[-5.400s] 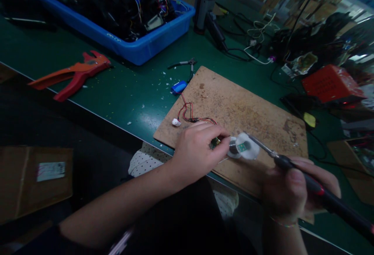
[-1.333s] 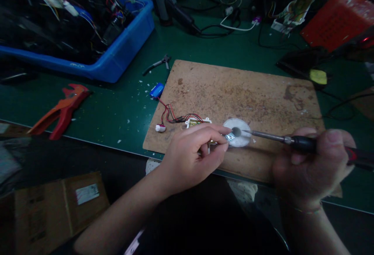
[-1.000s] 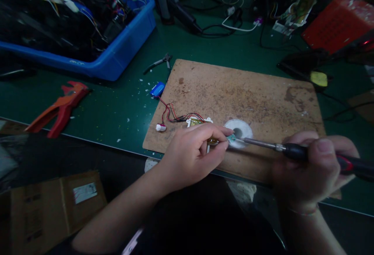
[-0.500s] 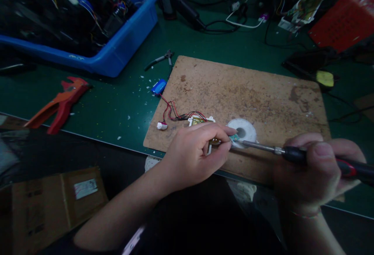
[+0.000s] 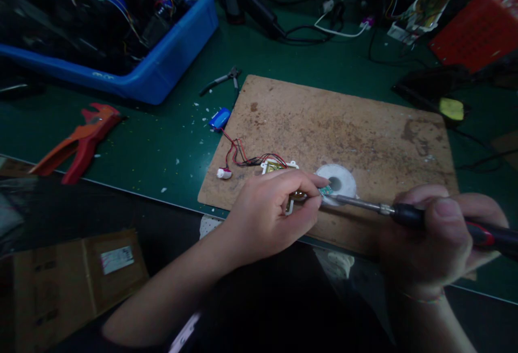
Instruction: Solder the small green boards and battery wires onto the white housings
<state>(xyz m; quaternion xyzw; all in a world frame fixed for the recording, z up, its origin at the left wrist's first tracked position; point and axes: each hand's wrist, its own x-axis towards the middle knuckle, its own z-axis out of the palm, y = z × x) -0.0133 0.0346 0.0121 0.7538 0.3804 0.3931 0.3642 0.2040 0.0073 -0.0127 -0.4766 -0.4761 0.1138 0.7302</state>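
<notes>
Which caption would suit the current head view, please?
Left hand pinching a small green circuit board, right hand holding a soldering iron against it.

small green board, over white spool | black-red soldering iron, tip at board

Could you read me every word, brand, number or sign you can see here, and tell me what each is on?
No text is readable.
Blue plastic crate: white marks, too blurred.
Brown cardboard box: dark printing, too blurred; white rectangular label, too small and blurred.
</notes>
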